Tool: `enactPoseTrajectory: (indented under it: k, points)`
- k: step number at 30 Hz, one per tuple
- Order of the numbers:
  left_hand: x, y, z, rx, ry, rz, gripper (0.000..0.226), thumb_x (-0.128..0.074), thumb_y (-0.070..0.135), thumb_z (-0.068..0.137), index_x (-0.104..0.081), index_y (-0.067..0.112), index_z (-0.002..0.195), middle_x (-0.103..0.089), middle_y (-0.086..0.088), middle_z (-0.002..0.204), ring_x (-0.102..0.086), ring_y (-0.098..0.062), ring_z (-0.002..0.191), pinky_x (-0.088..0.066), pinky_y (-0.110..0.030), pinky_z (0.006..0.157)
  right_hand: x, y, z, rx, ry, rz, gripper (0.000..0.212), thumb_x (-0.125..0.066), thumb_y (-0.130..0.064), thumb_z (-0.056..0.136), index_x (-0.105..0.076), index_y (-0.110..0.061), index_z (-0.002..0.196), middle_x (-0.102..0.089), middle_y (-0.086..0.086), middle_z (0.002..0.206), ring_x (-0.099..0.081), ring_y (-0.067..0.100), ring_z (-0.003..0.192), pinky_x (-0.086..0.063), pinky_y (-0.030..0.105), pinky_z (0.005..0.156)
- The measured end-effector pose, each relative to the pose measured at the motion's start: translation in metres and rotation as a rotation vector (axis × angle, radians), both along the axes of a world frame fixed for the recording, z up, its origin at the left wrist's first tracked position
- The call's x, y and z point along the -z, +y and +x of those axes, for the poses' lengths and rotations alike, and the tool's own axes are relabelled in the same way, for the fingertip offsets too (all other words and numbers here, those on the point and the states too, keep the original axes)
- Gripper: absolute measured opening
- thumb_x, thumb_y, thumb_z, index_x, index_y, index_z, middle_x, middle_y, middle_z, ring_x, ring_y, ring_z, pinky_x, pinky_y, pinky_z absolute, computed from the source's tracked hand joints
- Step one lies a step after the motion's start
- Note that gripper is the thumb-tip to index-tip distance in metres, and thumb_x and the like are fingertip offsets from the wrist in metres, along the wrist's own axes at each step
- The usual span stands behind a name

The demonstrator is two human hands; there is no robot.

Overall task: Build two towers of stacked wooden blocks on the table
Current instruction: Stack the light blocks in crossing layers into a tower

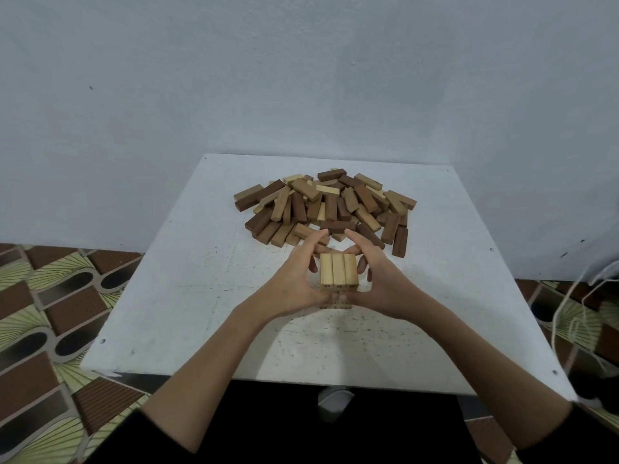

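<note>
While a heap of loose blocks [326, 207] waits just beyond the fingertips, a person steadies the first tower [338, 279] on a white tabletop [187, 289], hands cupped to either side of it. Left hand [294, 279]: fingers gently curved and pressed against the tower's left flank, thumb reaching round toward the near face, apparently to square the layers rather than lift them. Between the two hands stands the tower itself, a short stack of pale blocks; its top layer shows three laid side by side, running away from the viewer, with at least one more layer visible beneath at the near edge. Right hand [378, 279]: a mirror of the other, fingers curved along the right flank, thumb low at the front. Holding from both sides looks meant to keep the faces flush before more blocks go on. No second tower is yet in sight; the work appears to be in its early stages.
</note>
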State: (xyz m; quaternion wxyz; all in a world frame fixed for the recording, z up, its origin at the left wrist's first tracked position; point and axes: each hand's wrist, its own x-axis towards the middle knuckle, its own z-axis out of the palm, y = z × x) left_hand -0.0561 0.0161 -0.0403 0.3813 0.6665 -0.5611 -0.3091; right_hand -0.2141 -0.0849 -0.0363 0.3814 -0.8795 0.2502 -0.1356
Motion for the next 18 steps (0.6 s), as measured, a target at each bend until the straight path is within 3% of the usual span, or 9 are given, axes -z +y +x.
enactPoseTrajectory:
  k: [4,9,12,15,18]
  points:
    - [0.0009,-0.0001,0.0007,-0.003,-0.015,-0.007,0.099,-0.081,0.018,0.072,-0.019,0.024,0.148,-0.045,0.011,0.116,-0.043,-0.005,0.090,-0.036,-0.007,0.068,-0.0028,0.0007,0.0000,0.004,0.005,-0.010,0.099,-0.081,-0.019,0.071,-0.018,-0.018,0.147,-0.045,-0.008,0.117,-0.042,0.005,0.086,-0.037,0.006,0.069]
    - [0.0011,-0.0009,0.0011,-0.010,-0.022,-0.014,0.098,-0.081,0.016,0.071,-0.019,0.023,0.147,-0.043,0.020,0.110,-0.043,-0.005,0.089,-0.036,-0.006,0.068,-0.0026,0.0001,0.0013,0.009,0.017,-0.008,0.095,-0.079,-0.018,0.073,-0.019,-0.018,0.147,-0.046,-0.007,0.117,-0.044,0.006,0.085,-0.037,0.005,0.068]
    - [0.0008,-0.0012,0.0011,-0.012,-0.027,-0.018,0.098,-0.081,0.016,0.071,-0.019,0.023,0.148,-0.044,0.012,0.111,-0.043,-0.005,0.089,-0.036,-0.006,0.068,-0.0039,0.0004,0.0018,0.010,0.024,-0.005,0.094,-0.079,-0.019,0.074,-0.020,-0.018,0.147,-0.046,-0.007,0.117,-0.044,0.005,0.085,-0.037,0.005,0.067]
    - [0.0009,-0.0004,0.0011,-0.010,-0.028,-0.018,0.100,-0.082,0.021,0.071,-0.018,0.025,0.148,-0.044,0.012,0.114,-0.043,-0.005,0.090,-0.035,-0.006,0.068,-0.0049,0.0007,0.0012,0.006,0.026,0.004,0.095,-0.079,-0.019,0.074,-0.019,-0.017,0.147,-0.045,-0.007,0.118,-0.043,0.004,0.086,-0.037,0.006,0.068]
    - [0.0006,0.0022,0.0006,-0.002,-0.032,0.000,0.106,-0.084,0.031,0.068,-0.015,0.026,0.149,-0.039,0.023,0.113,-0.042,-0.004,0.097,-0.035,-0.007,0.071,-0.0040,0.0012,0.0004,-0.010,0.049,0.016,0.102,-0.081,-0.023,0.071,-0.015,-0.017,0.148,-0.042,-0.009,0.119,-0.041,0.003,0.089,-0.036,0.004,0.068]
